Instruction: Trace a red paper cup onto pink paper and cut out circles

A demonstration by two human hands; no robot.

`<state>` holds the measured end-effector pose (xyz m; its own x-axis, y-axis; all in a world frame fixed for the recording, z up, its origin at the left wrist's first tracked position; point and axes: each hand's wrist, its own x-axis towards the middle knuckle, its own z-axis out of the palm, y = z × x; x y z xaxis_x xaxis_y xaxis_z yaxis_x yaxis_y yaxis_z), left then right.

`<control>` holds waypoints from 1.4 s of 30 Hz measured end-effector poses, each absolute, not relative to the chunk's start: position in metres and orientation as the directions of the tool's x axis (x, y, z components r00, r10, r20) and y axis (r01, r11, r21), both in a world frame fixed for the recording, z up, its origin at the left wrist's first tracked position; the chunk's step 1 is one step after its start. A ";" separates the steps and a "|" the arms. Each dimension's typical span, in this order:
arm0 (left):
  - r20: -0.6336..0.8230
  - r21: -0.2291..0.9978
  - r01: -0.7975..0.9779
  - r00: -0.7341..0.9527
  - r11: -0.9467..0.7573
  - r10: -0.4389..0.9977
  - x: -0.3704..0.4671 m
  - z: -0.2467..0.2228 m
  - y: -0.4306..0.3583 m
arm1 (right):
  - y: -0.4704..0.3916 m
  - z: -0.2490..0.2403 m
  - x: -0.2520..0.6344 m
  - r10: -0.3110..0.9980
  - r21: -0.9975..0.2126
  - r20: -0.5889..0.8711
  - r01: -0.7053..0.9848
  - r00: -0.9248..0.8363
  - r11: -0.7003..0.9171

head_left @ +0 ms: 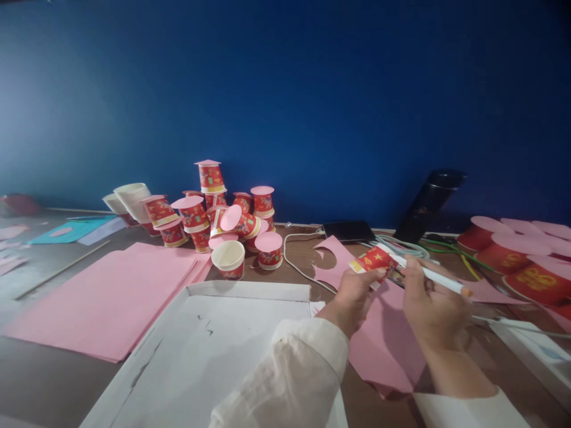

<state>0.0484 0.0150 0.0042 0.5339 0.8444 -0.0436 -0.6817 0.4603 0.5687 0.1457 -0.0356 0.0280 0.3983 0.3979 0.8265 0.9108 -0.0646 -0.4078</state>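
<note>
My left hand [352,297] is closed around a small red paper cup [373,258] with gold print, tipped on its side. In my right hand [430,306] is a white pen-like stick [439,277] with an orange end. Its other end is at the cup's right end, and I cannot make out whether it touches. Below both hands lies a sheet of pink paper [386,345]. Behind my left hand is a pink offcut [336,255] with round cut-outs.
Several red cups [190,214] with pink paper discs stand stacked at the back, beside an open cup [228,259] and white cups [134,199]. A white box lid [187,356] and pink sheets [107,291] lie left. Larger red containers [535,279], cables [397,238] and a black bottle [428,202] are right.
</note>
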 end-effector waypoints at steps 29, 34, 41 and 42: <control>-0.069 0.468 -0.735 0.523 0.491 0.849 0.050 -0.001 0.018 | -0.035 0.025 0.148 0.409 -0.395 0.814 0.909 0.413 -0.132; -0.082 0.461 -0.735 0.523 0.498 0.848 0.050 0.000 0.018 | -0.036 0.027 0.147 0.433 -0.428 0.787 0.895 0.438 -0.127; -0.115 0.454 -0.726 0.528 0.517 0.842 0.050 -0.001 0.019 | -0.035 0.027 0.147 0.422 -0.427 0.795 0.896 0.436 -0.121; -0.109 0.452 -0.727 0.529 0.516 0.841 0.050 -0.002 0.019 | -0.035 0.027 0.147 0.421 -0.422 0.797 0.898 0.433 -0.125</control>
